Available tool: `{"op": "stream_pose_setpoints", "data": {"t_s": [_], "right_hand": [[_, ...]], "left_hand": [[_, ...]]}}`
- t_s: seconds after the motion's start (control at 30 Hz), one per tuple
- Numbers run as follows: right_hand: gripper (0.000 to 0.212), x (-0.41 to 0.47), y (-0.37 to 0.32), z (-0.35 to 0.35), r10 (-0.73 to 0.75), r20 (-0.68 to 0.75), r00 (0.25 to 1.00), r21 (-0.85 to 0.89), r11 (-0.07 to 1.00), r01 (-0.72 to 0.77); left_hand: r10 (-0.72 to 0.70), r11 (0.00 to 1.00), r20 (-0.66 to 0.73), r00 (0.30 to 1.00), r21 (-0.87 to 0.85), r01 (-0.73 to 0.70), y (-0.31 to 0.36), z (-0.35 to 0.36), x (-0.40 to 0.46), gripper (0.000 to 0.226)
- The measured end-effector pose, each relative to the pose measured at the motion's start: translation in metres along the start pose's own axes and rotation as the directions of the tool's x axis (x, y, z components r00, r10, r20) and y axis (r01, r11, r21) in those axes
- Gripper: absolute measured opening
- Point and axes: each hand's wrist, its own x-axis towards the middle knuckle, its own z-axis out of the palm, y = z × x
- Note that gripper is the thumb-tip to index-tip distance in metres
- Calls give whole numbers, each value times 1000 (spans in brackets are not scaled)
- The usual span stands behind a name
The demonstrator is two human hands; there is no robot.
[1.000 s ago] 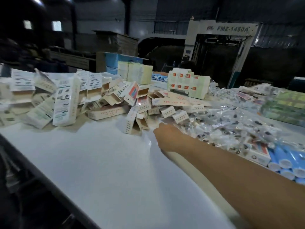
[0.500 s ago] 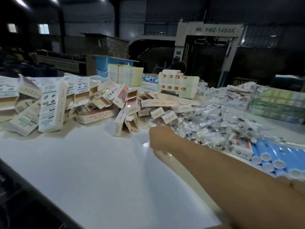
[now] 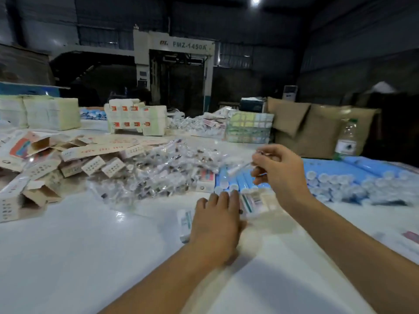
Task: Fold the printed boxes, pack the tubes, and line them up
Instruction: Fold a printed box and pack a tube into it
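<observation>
The glossy white table (image 3: 74,257) is reflecting the overhead light in the foreground. The left hand (image 3: 215,225) is lying flat on it, fingers straight, pressing down a small white printed box (image 3: 185,223) with green lettering; a second such box (image 3: 255,203) is lying just beside the fingertips. The right hand (image 3: 281,171) is hovering above, its fingers curling to pinch a small clear plastic packet (image 3: 260,154), blurred. Below it, smooth blue tubes (image 3: 240,180) with white round caps are lying side by side, and more are spreading to the right (image 3: 353,180). Left of them a crinkly heap of clear sachets (image 3: 158,173) is glinting. Farther left, matte cardboard cartons (image 3: 74,159), some with open flaps, are lying jumbled. Beyond, squared stacks of flat box blanks (image 3: 136,118) are standing.
</observation>
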Motion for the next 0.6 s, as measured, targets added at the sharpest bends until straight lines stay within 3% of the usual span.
{"op": "stream_pose_setpoints", "data": {"t_s": [0.1, 0.23, 0.3, 0.6], "right_hand": [[16, -5, 28, -52, 108, -246, 963, 11, 994, -109], [13, -12, 52, -74, 210, -341, 916, 87, 978, -191], [14, -10, 55, -75, 188, -380, 906, 74, 982, -172], [10, -25, 65, -51, 183, -234, 955, -58, 978, -201]], "left_hand": [[-10, 1000, -80, 997, 15, 11, 0, 2, 0, 67], [-56, 998, -78, 995, 35, 59, -4, 5, 2, 67], [-71, 996, -80, 994, 40, 75, -4, 6, 3, 67], [-44, 996, -111, 993, 76, 53, 5, 7, 2, 66]]}}
